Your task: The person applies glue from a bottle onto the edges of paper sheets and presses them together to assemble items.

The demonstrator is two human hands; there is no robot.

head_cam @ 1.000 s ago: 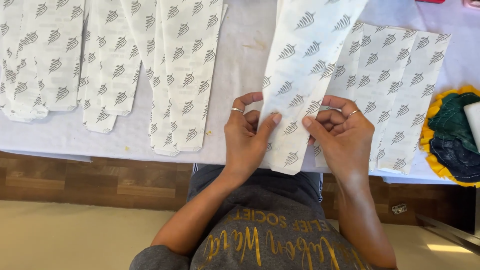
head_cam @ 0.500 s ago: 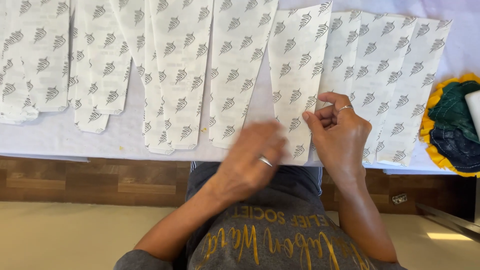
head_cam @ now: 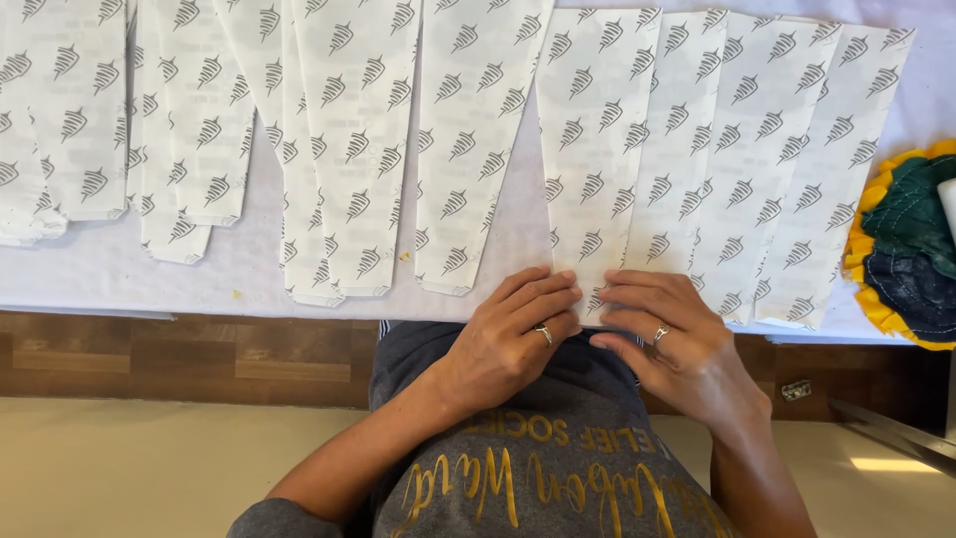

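The person stands at the edge of a white-covered worktop (head_cam: 119, 279), both hands down on the near end of a long, tapered white paper piece printed with small grey leaf-like marks (head_cam: 596, 149). The left hand (head_cam: 518, 339) lies flat with its fingers (head_cam: 543, 294) stretched out together, pressing the paper's lower edge; a ring shows on one of them. The right hand (head_cam: 667, 344) mirrors it just beside, fingertips nearly touching the left ones, also flat and ringed. Neither hand grips anything; the fingers are extended and bearing down on the sheet rather than curled round it.

That piece runs straight away from the fingers toward the far side of the worktop. Just right of the fingers more of the same printed pieces (head_cam: 777, 169) fan out, overlapping one another. To the left, a separate one (head_cam: 468, 139) lies near, and further left a whole row of them (head_cam: 199, 130) is laid side by side. Well off to the right sits a round fabric bundle in dark green and blue with a yellow frilled rim (head_cam: 911, 249).

It looks to me like the step in hand is smoothing or aligning the piece's near end into the row. The next move would call for even pressure, so the edge stays square with its neighbour.
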